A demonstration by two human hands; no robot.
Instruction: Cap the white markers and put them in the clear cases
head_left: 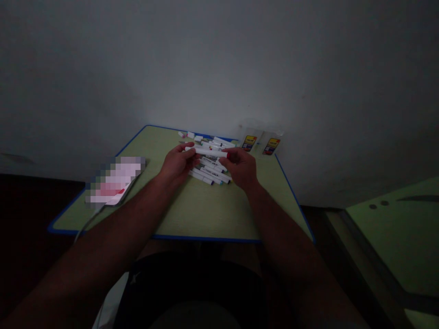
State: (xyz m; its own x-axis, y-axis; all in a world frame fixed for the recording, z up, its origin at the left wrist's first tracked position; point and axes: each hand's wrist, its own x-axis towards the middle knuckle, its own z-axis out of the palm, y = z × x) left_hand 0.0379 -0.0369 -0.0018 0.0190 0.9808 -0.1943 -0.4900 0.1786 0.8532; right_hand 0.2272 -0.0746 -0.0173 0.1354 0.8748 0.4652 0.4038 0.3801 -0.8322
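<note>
A white marker (209, 152) with a red end is held level above the table, spanning both hands. My left hand (178, 161) pinches its left end between thumb and fingers. At the red end on the right, the fingers of my right hand (242, 165) are closed on the same marker. Below and behind it lies a loose pile of white markers (214, 173) with ends in several colours. Small white caps (190, 135) lie at the table's far edge, left of the pile. My hands hide part of the pile.
The light green table (206, 219) has a blue edge and stands against a grey wall (219, 68). Two clear packages (271, 144) with yellow and red labels rest at the back right. A phone (116, 180) with a cable (89, 218) lies at the left.
</note>
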